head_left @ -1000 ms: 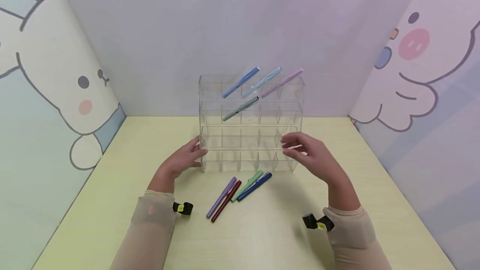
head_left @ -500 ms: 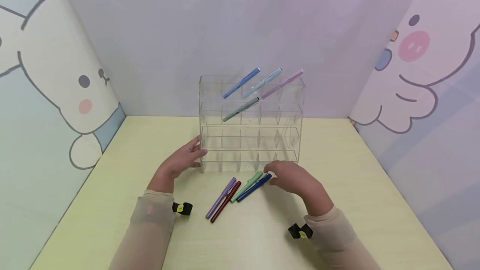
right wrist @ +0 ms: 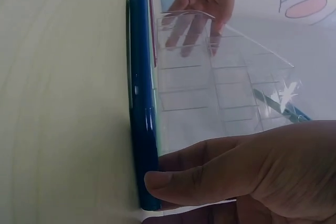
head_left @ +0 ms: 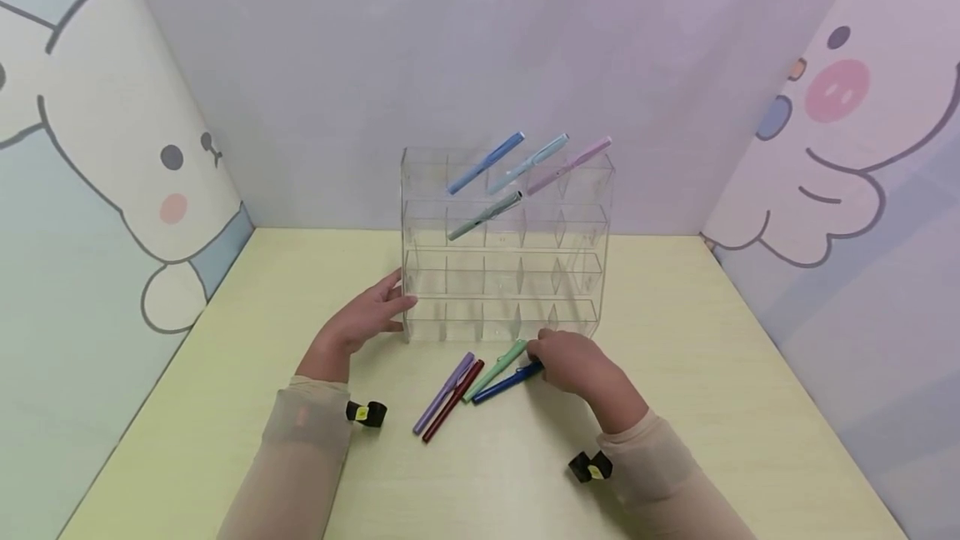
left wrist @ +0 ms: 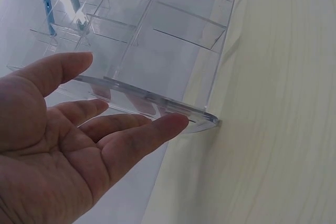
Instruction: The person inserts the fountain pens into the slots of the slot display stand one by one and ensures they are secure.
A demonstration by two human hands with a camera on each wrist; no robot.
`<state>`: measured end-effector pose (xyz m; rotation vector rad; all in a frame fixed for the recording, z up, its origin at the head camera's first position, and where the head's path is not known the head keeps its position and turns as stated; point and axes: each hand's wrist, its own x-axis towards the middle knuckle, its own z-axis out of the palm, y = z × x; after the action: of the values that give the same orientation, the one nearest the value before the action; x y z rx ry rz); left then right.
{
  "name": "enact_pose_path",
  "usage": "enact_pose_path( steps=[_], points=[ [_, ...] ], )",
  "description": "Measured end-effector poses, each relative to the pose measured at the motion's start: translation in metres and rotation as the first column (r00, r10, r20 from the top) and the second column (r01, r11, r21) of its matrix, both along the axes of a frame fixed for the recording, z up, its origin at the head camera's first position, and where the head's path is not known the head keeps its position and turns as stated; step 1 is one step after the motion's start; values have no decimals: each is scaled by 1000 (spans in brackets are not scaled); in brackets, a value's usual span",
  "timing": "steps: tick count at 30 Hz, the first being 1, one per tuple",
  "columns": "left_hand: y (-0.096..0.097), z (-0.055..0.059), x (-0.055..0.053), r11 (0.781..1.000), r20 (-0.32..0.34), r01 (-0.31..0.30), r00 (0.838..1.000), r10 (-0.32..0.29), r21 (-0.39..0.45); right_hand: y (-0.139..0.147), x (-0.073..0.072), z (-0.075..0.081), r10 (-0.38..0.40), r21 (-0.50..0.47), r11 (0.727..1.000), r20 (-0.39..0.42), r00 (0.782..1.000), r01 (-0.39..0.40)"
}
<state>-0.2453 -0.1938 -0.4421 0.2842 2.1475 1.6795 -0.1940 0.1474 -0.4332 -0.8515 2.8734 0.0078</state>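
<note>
Beside the pinched blue pen, green pen, clear rack beyond

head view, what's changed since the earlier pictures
The right hand has moved down and leftward from the clear plastic rack and now pinches the dark blue pen, its pinched end shifted slightly toward the person. Unchanged: the left hand at the rack's left side, the four slim pens on the rack, and the light green pen, purple pen and dark red pen on the pale table.

Left hand with fingers loosely extended, right hand with fingers bent into a pinch.
</note>
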Motion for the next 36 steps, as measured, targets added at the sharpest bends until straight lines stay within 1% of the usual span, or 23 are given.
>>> enact_pose_path(
  steps=[6,12,16,19,22,26,29,31,34,36],
  points=[
    [1,1,0,1000,-5,8,1000,-8,0,0,-2,-6,-10,10,1000,10,1000,10],
    [0,-2,-1,1000,-5,0,1000,0,-7,5,-3,-2,18,-13,1000,38,999,-18],
    [-1,-3,-2,1000,-8,0,1000,0,-4,12,-3,6,12,-36,999,113,993,-8],
    [-1,-3,-1,1000,-8,3,1000,-3,-1,16,-4,14,-1,-96,995,199,980,20],
    [0,-2,-1,1000,-5,4,1000,-4,3,20,-5,21,5,-167,985,262,965,40],
    [0,-1,-1,1000,-1,0,1000,0,-1,24,-7,29,26,-219,975,293,956,40],
    [-1,-1,0,1000,5,-9,1000,9,-11,27,-8,32,43,-266,963,301,953,41],
    [-1,-1,0,1000,7,-10,1000,10,-13,29,-10,32,61,-315,948,302,951,39],
    [-1,-2,0,1000,7,-9,1000,9,-7,30,-11,32,94,-405,913,323,942,47],
    [-1,-3,-1,1000,7,-6,1000,6,-4,31,-11,32,130,-473,880,340,931,50]
  ],
)
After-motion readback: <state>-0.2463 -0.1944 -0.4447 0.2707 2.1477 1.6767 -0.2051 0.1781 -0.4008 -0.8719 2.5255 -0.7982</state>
